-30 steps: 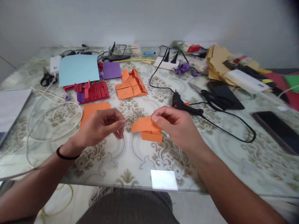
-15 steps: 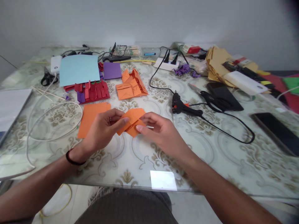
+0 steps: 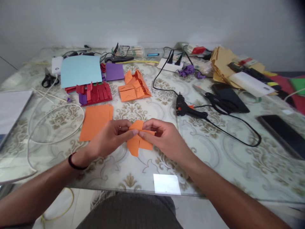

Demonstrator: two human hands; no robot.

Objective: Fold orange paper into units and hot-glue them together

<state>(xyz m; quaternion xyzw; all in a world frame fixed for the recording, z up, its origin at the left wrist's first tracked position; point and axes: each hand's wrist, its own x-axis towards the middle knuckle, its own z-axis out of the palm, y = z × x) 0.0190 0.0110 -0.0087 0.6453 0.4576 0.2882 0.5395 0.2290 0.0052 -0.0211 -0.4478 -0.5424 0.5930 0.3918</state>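
Note:
Both hands pinch one folded piece of orange paper (image 3: 133, 146) above the table, thumbs on top near its middle. My left hand (image 3: 111, 136) grips its left side; my right hand (image 3: 164, 136) grips the right side, with a flap sticking out past the thumb. The fingers behind the paper are partly hidden. Left of the paper, a stack of flat orange sheets (image 3: 92, 119) lies partly behind my left hand. Farther back are several folded orange paper pieces (image 3: 132, 90) and a row of folded red pieces (image 3: 95, 93).
A black glue gun (image 3: 188, 109) with its cord lies to the right, beside scissors (image 3: 218, 101) and a phone (image 3: 283, 135). Light blue paper (image 3: 81, 71) and a purple square (image 3: 114, 72) are at the back left. A white power strip (image 3: 169, 65) stands near the wall.
The orange paper has been turned and drawn slightly nearer to me, and its flaps now spread apart in a different shape. Both thumbs have come close together at its middle.

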